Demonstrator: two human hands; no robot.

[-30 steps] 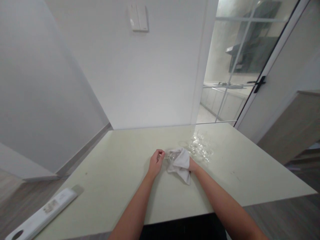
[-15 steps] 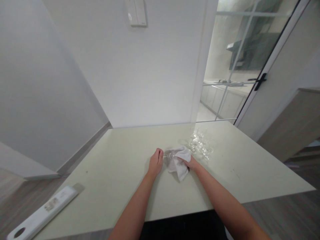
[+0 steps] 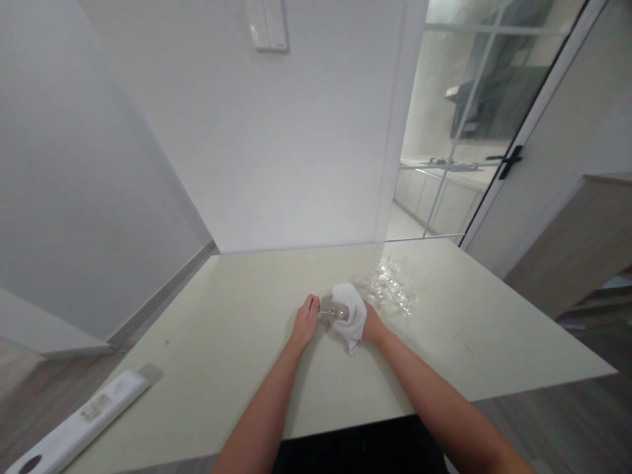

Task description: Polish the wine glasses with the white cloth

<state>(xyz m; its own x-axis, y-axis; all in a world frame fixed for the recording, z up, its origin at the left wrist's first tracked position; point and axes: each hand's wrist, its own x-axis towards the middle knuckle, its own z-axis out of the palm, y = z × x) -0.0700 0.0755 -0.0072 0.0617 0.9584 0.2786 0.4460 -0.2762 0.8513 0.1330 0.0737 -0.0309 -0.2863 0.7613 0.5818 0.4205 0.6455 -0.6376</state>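
My left hand [image 3: 307, 320] is closed on the foot end of a small clear stemmed glass [image 3: 338, 312], which lies sideways in the air with its bowl to the right. A white cloth [image 3: 354, 308] wraps the far side of the bowl. Behind that cloth my right hand [image 3: 374, 325] is closed on it, its fingers mostly hidden by the fabric. Both hands are just above the pale table [image 3: 237, 349].
A cluster of several clear glasses [image 3: 392, 286] stands on the table beyond my right hand. A long white box-like object [image 3: 83, 421] lies at the near left edge. A wall [image 3: 296, 164] and a glazed door [image 3: 444, 131] rise behind the table.
The cloth has shifted from lying loosely over the glass to being cupped around the bowl's right end. More of the stem and bowl now shows. My right hand has turned behind the cloth.
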